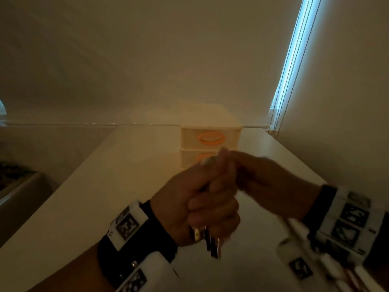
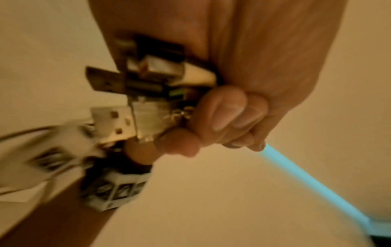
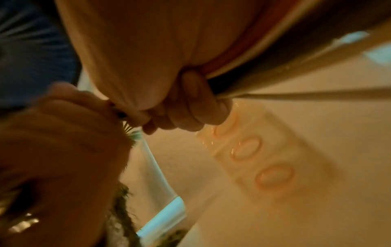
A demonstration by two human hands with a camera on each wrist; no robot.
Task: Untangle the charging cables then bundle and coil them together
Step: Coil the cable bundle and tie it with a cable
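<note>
1. Cables [image 1: 212,241] sit bunched in the left hand [image 1: 202,201], low in the middle of the head view. The fingers are curled tight around the bunch.
2. Plug ends stick out from the bottom of that fist. One end is white, the others are dark or silver.
3. From the left wrist view, the plugs [image 2: 135,93] show at the middle left of the frame. They are flat metal plugs packed side by side, and one has a bit of green inside. The left hand [image 2: 232,93] wraps around them, with its fingertips [image 2: 224,113] pressed on the bunch.
4. The right hand [image 1: 271,184] is just to the right of the left hand in the head view, and the two touch at the top of the fist. Its fingers are bent and seem to pinch the top of the bunch. It is blurry, so I cannot tell what part it holds.
5. In the right wrist view, the right hand [image 3: 169,93] fills the top and middle of the frame. Its fingers [image 3: 196,107] are curled in tight. Dark and light cable strands [image 3: 285,55] run from the fingers to the upper right of the frame.
6. Both hands are up above a white counter [image 1: 94,186].
7. A small cream drawer box [image 1: 210,131] with orange oval handles stands at the back of the counter, in the middle of the head view, behind the hands.
8. A bright blue-white strip of window light [image 1: 294,53] with bead cords shows at the upper right.
9. Each wrist wears a black strap with a white block with black patterns.
</note>
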